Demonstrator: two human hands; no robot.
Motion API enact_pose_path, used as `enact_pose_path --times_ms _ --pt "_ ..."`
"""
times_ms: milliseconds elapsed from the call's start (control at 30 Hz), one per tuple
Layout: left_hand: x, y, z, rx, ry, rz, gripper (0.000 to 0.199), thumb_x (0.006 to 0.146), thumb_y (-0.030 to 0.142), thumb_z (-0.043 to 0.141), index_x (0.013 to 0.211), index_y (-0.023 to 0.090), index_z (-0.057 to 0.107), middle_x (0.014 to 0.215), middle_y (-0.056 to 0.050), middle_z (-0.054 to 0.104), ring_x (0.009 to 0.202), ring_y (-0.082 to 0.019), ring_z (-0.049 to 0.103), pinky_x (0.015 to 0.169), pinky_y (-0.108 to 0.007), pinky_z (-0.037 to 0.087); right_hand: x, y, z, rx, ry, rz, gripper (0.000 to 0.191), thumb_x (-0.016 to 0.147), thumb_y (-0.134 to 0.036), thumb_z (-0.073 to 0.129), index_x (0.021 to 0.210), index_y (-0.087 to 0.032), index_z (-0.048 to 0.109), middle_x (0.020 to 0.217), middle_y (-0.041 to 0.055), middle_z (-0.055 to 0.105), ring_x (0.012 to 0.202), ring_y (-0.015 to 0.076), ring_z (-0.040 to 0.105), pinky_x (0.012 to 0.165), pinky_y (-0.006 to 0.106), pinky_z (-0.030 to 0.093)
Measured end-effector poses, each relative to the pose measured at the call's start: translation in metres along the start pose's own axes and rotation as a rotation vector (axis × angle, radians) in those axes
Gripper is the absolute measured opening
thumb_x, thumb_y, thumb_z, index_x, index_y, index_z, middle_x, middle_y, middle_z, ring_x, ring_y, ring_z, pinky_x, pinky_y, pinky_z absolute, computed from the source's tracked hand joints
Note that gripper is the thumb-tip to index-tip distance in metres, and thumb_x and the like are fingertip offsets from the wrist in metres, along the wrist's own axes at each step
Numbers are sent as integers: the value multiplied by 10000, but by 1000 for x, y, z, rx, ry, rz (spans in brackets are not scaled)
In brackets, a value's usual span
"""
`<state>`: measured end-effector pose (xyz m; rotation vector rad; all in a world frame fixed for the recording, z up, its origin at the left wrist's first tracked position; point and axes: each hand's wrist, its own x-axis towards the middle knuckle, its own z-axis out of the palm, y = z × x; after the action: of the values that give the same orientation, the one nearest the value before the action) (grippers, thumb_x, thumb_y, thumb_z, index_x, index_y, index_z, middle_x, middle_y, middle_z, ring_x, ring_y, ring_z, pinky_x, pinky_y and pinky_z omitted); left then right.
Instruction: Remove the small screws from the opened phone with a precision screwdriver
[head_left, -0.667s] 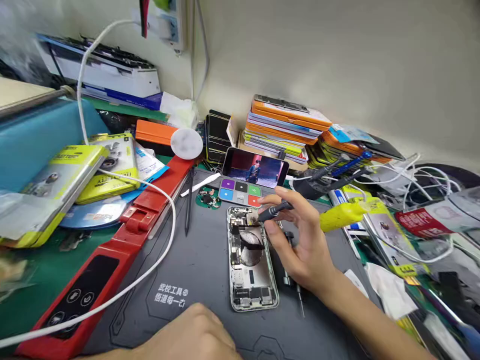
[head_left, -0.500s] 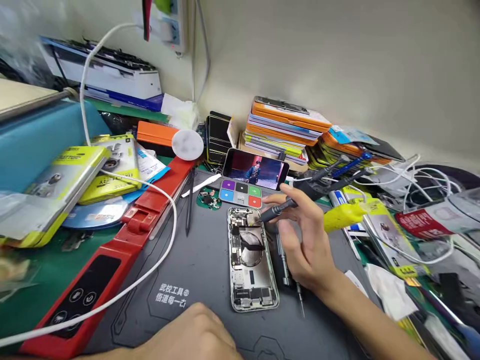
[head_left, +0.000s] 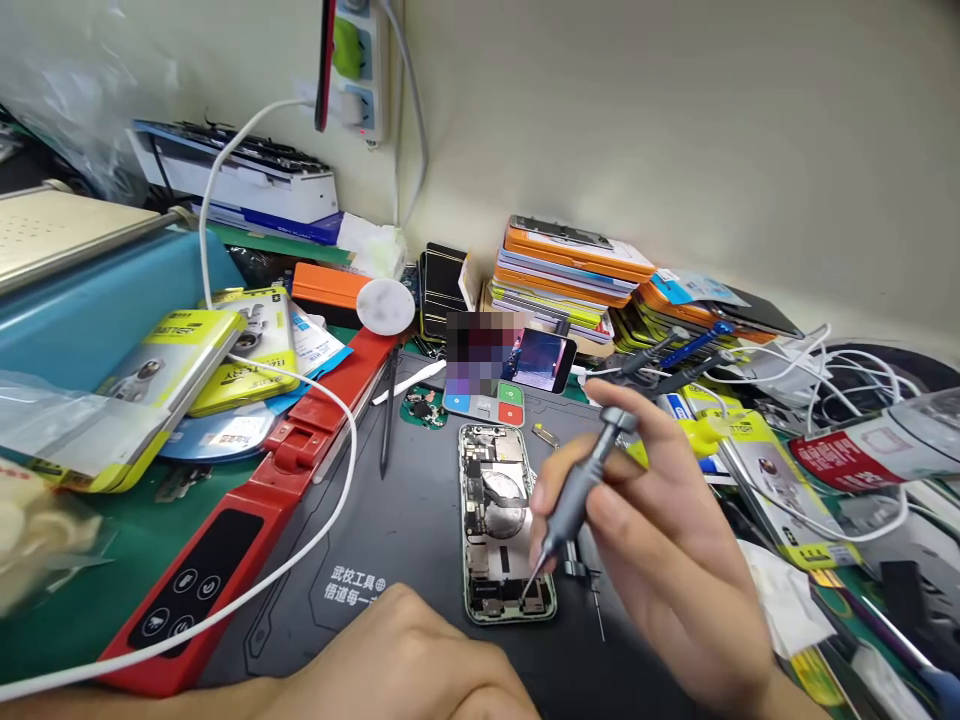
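An opened phone (head_left: 517, 560) lies face up on the grey mat, its circuit boards, metal plates and round silver part exposed. My right hand (head_left: 660, 530) pinches a grey precision screwdriver (head_left: 574, 505) at a slant, its thin tip down at the phone's lower end. Whether the tip sits on a screw is too small to tell. At the lower edge of view, my left hand (head_left: 420, 650) is curled knuckles up, left of and below the phone; what it holds, if anything, is hidden. Another thin screwdriver (head_left: 598, 605) lies on the mat right of the phone, partly behind my right hand.
A phone playing video (head_left: 547, 360) leans behind a coloured tray (head_left: 512, 412). Stacked boxes (head_left: 570, 265) line the wall. A red device (head_left: 225, 540) and a white cable (head_left: 349, 450) run along the left. Tools, cables and a bottle (head_left: 862, 450) crowd the right.
My right hand has moved from beside the phone's upper end down toward its lower end, and the screwdriver now points down there. My left hand has shifted slightly right and up in view.
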<state>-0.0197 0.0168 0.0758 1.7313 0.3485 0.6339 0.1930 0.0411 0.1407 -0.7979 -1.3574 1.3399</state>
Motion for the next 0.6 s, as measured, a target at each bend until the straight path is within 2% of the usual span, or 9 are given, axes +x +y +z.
enact_pose_path --times_ms 133,300,400,533,600 --pt "-3 5 -2 26 11 -96 382 1112 454 578 1018 173 819 896 -38 838 777 -97 791 667 -86 473 -14 -5 16 14 -42 45 389 1130 -330 565 1499 -434 504 999 38 731 825 151 660 765 248 643" --pt "-5 0 2 30 19 -67 478 1121 518 513 1034 174 832 862 -54 828 741 -101 770 659 -109 470 -15 1 19 149 -66 129 394 1126 -332 581 1498 -433 501 1025 33 722 886 137 627 804 216 626" --pt "-4 1 1 -50 4 -81 485 1124 516 509 1010 171 831 803 -45 788 651 -84 680 624 -137 433 -17 3 19 161 -106 144 397 1126 -346 577 1504 -433 490 1024 30 715 867 146 626 805 252 620" --pt "1 8 -2 -131 -28 -123 537 1138 513 469 865 157 764 682 9 610 588 -78 488 570 -187 349 -20 3 20 140 -143 161 412 1126 -357 583 1517 -435 478 1039 24 713 868 154 622 805 284 576" --pt "4 13 -4 -128 -60 -143 583 1140 551 430 804 157 697 686 17 551 598 -82 452 568 -208 326 -20 3 18 118 -160 162 419 1130 -360 584 1526 -437 473 1055 20 717 900 156 623 823 292 555"
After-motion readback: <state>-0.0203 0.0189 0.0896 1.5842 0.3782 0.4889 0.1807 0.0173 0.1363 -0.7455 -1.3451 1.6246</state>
